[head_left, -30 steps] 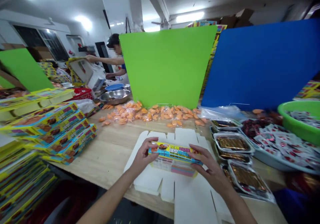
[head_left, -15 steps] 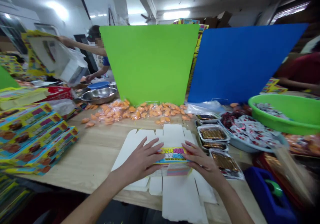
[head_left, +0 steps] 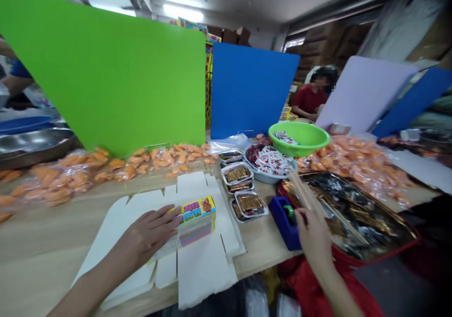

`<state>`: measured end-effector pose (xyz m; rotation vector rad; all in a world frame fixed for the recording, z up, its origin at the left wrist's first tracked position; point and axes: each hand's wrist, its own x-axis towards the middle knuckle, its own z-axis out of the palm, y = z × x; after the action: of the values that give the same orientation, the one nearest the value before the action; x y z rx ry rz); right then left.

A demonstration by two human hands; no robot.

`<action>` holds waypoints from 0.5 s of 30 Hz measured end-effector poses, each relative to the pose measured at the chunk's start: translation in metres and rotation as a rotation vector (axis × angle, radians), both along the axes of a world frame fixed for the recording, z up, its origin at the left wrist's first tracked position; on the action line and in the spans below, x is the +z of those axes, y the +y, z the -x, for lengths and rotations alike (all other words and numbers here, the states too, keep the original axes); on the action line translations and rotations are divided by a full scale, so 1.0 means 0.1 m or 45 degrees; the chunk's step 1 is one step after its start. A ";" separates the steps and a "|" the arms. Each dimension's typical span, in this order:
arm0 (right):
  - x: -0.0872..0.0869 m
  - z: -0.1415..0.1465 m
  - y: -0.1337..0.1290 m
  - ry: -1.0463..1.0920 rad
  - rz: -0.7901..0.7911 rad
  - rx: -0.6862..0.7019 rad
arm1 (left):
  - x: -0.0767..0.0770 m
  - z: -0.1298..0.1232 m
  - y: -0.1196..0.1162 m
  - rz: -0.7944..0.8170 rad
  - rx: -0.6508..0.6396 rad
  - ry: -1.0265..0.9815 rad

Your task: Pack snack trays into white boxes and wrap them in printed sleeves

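My left hand [head_left: 151,234] lies over the left part of a small printed box [head_left: 197,220], its fingers wrapped on the top. The box rests on flattened white cardboard blanks [head_left: 201,272]. At the right, my right hand [head_left: 312,234] is beside the blue tape dispenser [head_left: 284,223], fingers bent at its green roll [head_left: 290,213]; whether they pinch any tape is too small to tell. Trays of brown packets [head_left: 250,203] stand between the box and the dispenser.
Orange packets [head_left: 180,157] line green [head_left: 134,86] and blue [head_left: 247,91] dividers. Behind the trays are a blue bowl of sachets [head_left: 270,178] and a green basin [head_left: 310,142]. A red-rimmed tray [head_left: 406,246] with wooden sticks is at right. A person in red [head_left: 309,100] sits beyond.
The view has turned right. My right hand has left the box and moved right to the tape dispenser. My left hand has stayed on the box.
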<state>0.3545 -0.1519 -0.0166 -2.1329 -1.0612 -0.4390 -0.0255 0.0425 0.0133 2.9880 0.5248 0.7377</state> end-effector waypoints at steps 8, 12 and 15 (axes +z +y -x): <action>-0.45 -0.42 -0.37 0.201 0.231 -0.045 | 0.02 -0.01 -0.02 -0.043 -0.023 -0.035; -0.48 -0.40 -0.28 0.323 0.117 -0.070 | 0.03 -0.01 -0.04 -0.053 0.004 -0.015; -0.46 -0.36 -0.25 0.442 -0.040 -0.100 | 0.01 0.00 -0.03 -0.053 0.014 -0.015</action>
<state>0.3904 -0.1772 -0.0631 -2.1294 -0.7708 -0.1119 -0.0251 0.0394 0.0145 3.0193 0.5324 0.7760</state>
